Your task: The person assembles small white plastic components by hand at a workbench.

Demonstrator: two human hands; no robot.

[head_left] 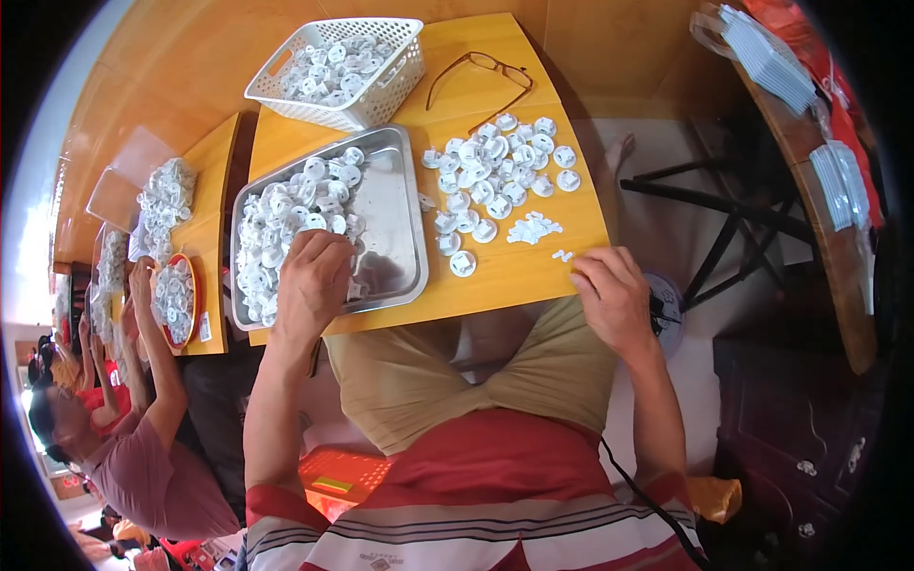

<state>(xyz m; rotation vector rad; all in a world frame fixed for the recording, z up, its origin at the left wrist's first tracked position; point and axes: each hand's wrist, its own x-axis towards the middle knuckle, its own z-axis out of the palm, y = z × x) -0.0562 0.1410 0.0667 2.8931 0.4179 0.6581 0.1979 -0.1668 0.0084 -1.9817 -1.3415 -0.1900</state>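
Observation:
My left hand (314,278) is over the near side of a metal tray (407,243), its fingers curled down among white round plastic parts (295,205) heaped there. Whatever lies between those fingertips is hidden by the back of the hand. At the table's front right corner, my right hand (611,293) rests with bent fingers drawn together; I cannot make out anything in them. Close to its fingertips lie a few tiny white plastic pieces (562,255). A small pile of similar pieces (534,227) sits farther left, beside a spread of white round parts (495,167).
A white plastic basket (357,116) full of round parts stands behind the tray. Eyeglasses (484,63) lie at the back of the yellow table (457,295). To the left, a co-worker (157,457) sits by an orange-rimmed bowl (197,300) of parts. A black folding stand (724,209) is at the right.

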